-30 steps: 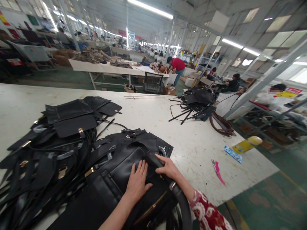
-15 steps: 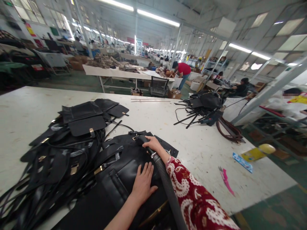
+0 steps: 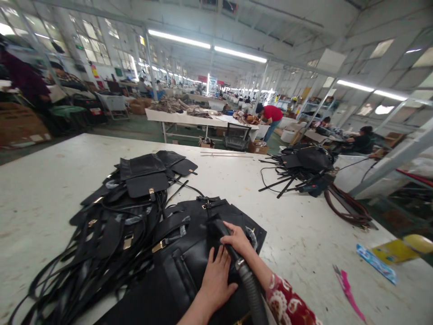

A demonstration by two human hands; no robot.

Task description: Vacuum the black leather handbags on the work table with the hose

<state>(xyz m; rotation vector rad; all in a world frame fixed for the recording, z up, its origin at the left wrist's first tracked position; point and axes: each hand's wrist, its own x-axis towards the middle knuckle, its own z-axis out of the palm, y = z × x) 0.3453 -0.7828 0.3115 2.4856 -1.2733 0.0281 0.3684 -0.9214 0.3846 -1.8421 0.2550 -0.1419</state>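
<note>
A black leather bag [image 3: 189, 253] lies flat on the white table [image 3: 50, 180] in front of me. My left hand [image 3: 216, 277] rests flat on the bag, fingers stretched out. My right hand [image 3: 238, 239] is closed round the black nozzle of a ribbed grey hose [image 3: 252, 293], whose tip presses on the bag's upper part. A red patterned sleeve covers my right forearm.
A heap of black bag flaps and straps [image 3: 115, 216] lies to the left. Another black pile [image 3: 304, 164] and coiled brown straps [image 3: 348, 210] sit at the far right. A pink tool [image 3: 347, 286], a blue packet [image 3: 375, 264] and a yellow object [image 3: 402, 248] lie at the right edge. People work at distant tables.
My right hand pulled the hose nozzle back from the bag's far edge toward its middle. My left hand stayed flat on the bag. The view tilted up and shifted left.
</note>
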